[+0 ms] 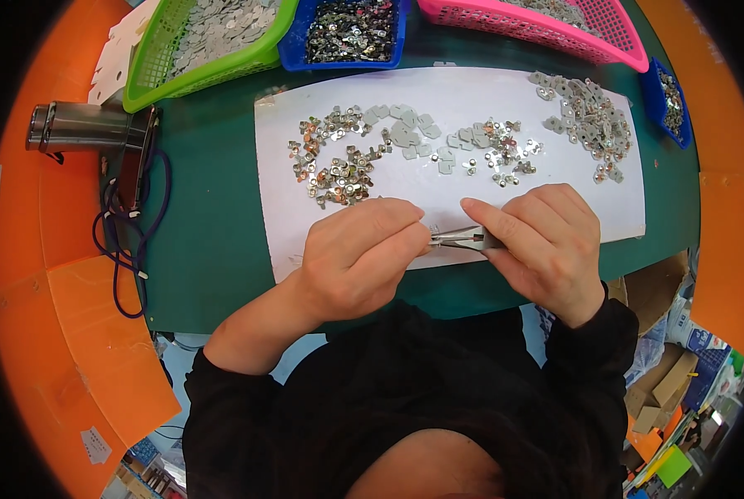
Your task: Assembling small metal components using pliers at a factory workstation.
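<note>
My right hand (pixel 551 241) is closed round a pair of pliers (pixel 476 239), its metal jaws pointing left. At the jaw tips, the fingers of my left hand (pixel 363 254) are pinched together on a small part that they mostly hide. Both hands are over the near edge of a white sheet (pixel 297 241). Beyond them lie a pile of small brassy metal parts (pixel 343 175), flat grey plates (pixel 409 133) and a smaller group of shiny metal parts (pixel 505 145). Farther right is a heap of grey plates with metal pieces on them (pixel 592 121).
Along the far edge stand a green basket (pixel 259 58) of grey plates, a blue bin (pixel 293 51) of metal parts and a pink basket (pixel 546 37). A small blue tray (pixel 656 96) sits at right. On the left are a metal cylindrical device (pixel 93 126) and a dark cord (pixel 168 179).
</note>
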### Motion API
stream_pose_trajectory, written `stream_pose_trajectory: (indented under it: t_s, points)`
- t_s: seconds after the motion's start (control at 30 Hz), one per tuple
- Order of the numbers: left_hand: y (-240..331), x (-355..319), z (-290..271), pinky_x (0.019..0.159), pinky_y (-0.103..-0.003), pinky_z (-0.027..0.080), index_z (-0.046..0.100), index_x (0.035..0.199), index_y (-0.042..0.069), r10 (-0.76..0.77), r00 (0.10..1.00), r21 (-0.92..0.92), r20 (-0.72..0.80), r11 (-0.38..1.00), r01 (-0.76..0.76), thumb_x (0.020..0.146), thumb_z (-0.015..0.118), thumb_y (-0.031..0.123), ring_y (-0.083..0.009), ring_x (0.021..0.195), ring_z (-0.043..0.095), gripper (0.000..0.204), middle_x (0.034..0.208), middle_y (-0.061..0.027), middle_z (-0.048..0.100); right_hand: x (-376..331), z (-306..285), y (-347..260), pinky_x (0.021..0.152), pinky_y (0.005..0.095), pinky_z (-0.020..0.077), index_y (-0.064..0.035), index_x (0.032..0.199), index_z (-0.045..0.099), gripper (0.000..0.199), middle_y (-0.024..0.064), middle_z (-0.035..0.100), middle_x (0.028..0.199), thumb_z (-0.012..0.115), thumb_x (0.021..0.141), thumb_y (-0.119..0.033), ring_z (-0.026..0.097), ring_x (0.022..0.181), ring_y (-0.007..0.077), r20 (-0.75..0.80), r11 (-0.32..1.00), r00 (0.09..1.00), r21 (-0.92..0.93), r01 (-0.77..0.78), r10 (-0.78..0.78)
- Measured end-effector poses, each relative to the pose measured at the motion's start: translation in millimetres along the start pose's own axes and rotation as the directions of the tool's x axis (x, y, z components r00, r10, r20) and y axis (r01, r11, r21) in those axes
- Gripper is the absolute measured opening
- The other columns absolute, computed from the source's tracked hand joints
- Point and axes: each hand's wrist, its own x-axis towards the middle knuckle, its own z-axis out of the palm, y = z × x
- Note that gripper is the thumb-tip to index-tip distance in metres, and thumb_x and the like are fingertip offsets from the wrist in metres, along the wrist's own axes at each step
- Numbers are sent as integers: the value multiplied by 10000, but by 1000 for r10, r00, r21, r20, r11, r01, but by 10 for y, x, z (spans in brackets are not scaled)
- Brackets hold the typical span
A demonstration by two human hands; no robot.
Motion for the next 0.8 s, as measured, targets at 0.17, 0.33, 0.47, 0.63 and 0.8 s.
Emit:
stream_pose_trajectory:
  t_s: [0.17, 0.33, 0.47, 0.63, 0.8]
  points:
    - [-34, 71, -40, 617, -352, 574, 640, 903, -29, -21, 995, 21, 95, 1000, 19, 756, 682, -51, -292, 744, 696, 155, 879, -145, 684, 44, -50, -6, 680, 349, 438, -103, 1058, 742, 483, 11, 582, 768, 752, 576, -71, 566, 726, 213, 19, 996, 1000, -86, -2, 4]
    - [-73, 68, -56, 535, -289, 513, 648, 847, 25, 209, 978, 167, -22, 965, -203, 668, 734, 32, -226, 690, 652, 199, 830, -76, 638, 40, -72, 52, 690, 352, 434, -99, 1027, 743, 478, 22, 595, 781, 749, 550, -65, 571, 739, 222, -29, 999, 999, 39, -25, 26]
    - [-68, 77, -52, 538, -259, 514, 655, 834, 55, 322, 941, 259, -100, 922, -288, 662, 739, 48, -190, 704, 653, 192, 844, -53, 645, -6, -41, 66, 701, 356, 435, -99, 998, 748, 465, 26, 593, 788, 754, 535, -55, 568, 748, 230, -57, 981, 997, 189, -45, 56]
    - [5, 23, -104, 554, -295, 531, 641, 878, 35, 311, 948, 218, -71, 932, -289, 700, 717, 0, -221, 711, 670, 196, 889, -83, 663, 38, -19, -30, 706, 364, 442, -106, 996, 752, 478, 18, 582, 781, 748, 522, -51, 559, 750, 228, -138, 999, 990, 35, 25, -20]
    - [-28, -10, -3, 528, -277, 513, 639, 854, 51, 318, 938, 209, -136, 935, -287, 685, 754, 78, -194, 694, 651, 207, 838, -54, 646, 53, -19, -93, 706, 366, 445, -114, 1013, 756, 546, 6, 571, 774, 729, 470, -63, 557, 749, 225, -141, 998, 989, 33, 54, -49]
